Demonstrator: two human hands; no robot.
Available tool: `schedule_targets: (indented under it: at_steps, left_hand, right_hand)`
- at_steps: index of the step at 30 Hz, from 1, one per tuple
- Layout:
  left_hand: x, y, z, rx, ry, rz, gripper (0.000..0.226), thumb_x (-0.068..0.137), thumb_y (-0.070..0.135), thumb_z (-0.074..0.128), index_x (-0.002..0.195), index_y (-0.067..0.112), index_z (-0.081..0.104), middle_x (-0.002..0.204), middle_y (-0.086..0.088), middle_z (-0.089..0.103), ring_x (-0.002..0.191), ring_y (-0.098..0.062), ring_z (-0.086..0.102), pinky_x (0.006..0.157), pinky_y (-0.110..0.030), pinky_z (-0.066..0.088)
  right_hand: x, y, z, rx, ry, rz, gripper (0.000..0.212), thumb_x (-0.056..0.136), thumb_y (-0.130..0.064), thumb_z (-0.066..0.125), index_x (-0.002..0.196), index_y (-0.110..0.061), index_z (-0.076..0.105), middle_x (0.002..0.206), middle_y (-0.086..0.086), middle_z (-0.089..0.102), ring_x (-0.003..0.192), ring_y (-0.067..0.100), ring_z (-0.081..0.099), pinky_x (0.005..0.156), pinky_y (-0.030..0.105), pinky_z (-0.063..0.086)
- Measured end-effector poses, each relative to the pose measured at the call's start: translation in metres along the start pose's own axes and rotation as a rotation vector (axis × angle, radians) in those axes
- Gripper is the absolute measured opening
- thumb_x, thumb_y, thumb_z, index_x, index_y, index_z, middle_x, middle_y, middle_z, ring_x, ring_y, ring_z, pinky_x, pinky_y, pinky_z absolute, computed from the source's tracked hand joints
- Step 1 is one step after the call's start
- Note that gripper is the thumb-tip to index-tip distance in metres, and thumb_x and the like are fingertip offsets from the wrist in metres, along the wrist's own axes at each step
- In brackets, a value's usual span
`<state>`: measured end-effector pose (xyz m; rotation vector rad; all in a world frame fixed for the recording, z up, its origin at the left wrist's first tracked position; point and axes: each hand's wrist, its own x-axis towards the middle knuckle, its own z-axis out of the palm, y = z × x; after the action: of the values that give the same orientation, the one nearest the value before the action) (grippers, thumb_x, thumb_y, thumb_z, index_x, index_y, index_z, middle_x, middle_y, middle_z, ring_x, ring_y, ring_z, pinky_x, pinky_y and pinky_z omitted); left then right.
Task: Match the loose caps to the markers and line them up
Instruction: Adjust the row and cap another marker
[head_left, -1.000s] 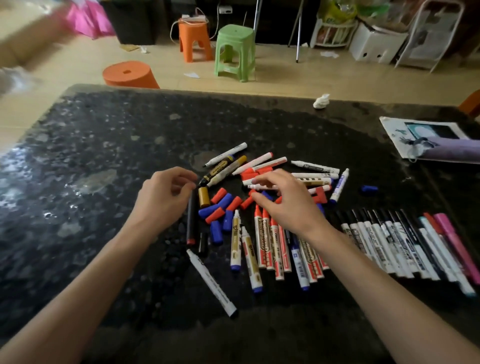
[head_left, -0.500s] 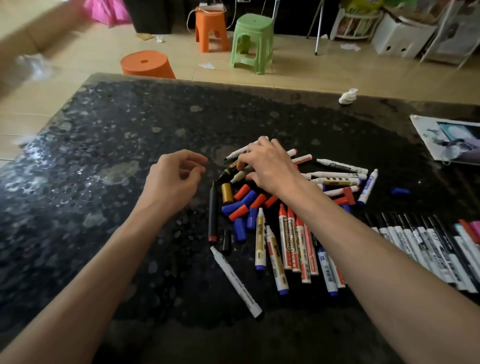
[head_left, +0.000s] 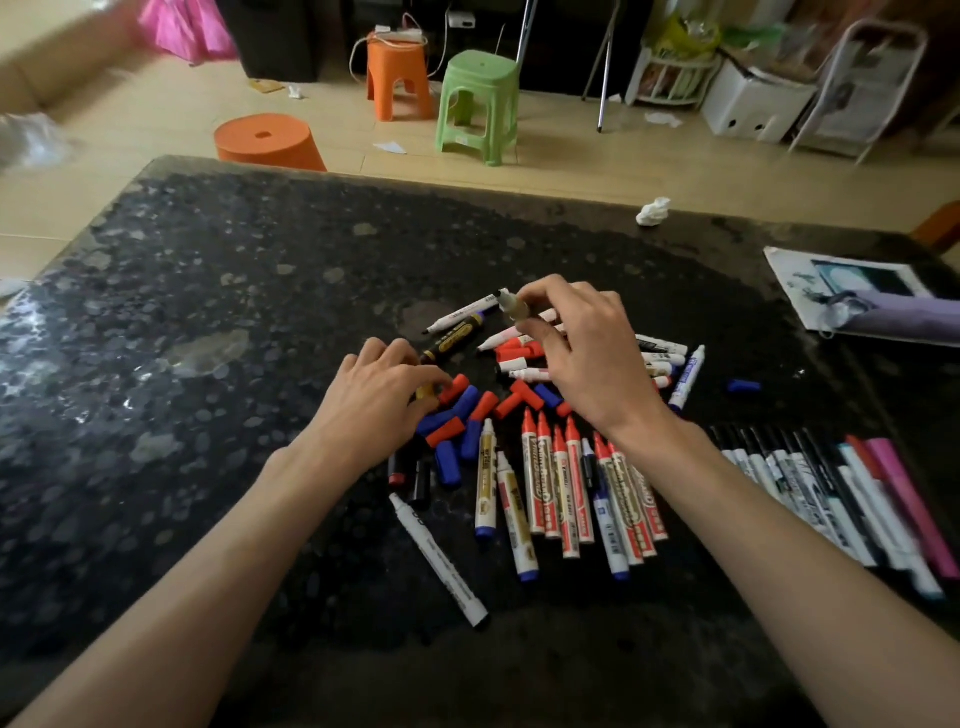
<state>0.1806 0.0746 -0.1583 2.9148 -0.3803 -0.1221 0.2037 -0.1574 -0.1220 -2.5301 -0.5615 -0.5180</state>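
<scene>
While the right hand (head_left: 587, 364) holds up an uncapped gold marker (head_left: 511, 307), the left hand (head_left: 374, 400) is down among the caps.
Low centre, capped markers (head_left: 558, 493) lie rowed on the counter (head_left: 208, 415). Just above, among loose red and blue caps (head_left: 470, 415), the left grip curls over a gold cap (head_left: 425, 392); pinched or merely touched, I cannot tell. Above centre, the right grip is clamped on the marker's barrel. Probably light, stiff, smooth plastic: hold the barrel mid-length, the cap by its sides.
</scene>
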Motion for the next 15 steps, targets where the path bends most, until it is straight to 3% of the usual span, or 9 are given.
schedule_targets:
  at_steps: [6,9,15]
  left_hand:
    - [0.005,-0.001,0.007,0.014,0.015,-0.072,0.050,0.095,0.058,0.061,0.141,0.039,0.055,0.132,0.001,0.051,0.123,-0.023,0.044,0.099,-0.037,0.041]
    - [0.007,-0.001,0.008,-0.002,0.017,-0.109,0.056,0.091,0.060,0.065,0.136,0.029,0.059,0.130,0.000,0.053,0.121,-0.022,0.046,0.099,-0.036,0.043]
    - [0.007,0.002,0.005,-0.313,0.110,-0.123,0.016,0.088,0.037,0.078,0.096,0.033,0.065,0.105,0.008,0.056,0.105,-0.018,0.056,0.082,-0.027,0.037]
  right_hand:
    - [-0.048,0.019,-0.032,0.001,-0.050,0.136,0.019,0.100,-0.026,0.064,0.119,-0.026,0.065,0.116,-0.009,0.067,0.112,0.000,0.050,0.096,0.026,0.035]
    - [-0.064,0.027,-0.040,-0.003,-0.075,0.181,0.020,0.099,-0.028,0.065,0.120,-0.028,0.066,0.118,-0.010,0.066,0.117,0.007,0.055,0.098,0.025,0.035]
    - [-0.082,0.027,-0.054,0.064,-0.086,0.225,0.019,0.100,-0.025,0.065,0.119,-0.026,0.064,0.111,-0.020,0.062,0.106,0.000,0.056,0.097,0.029,0.039]
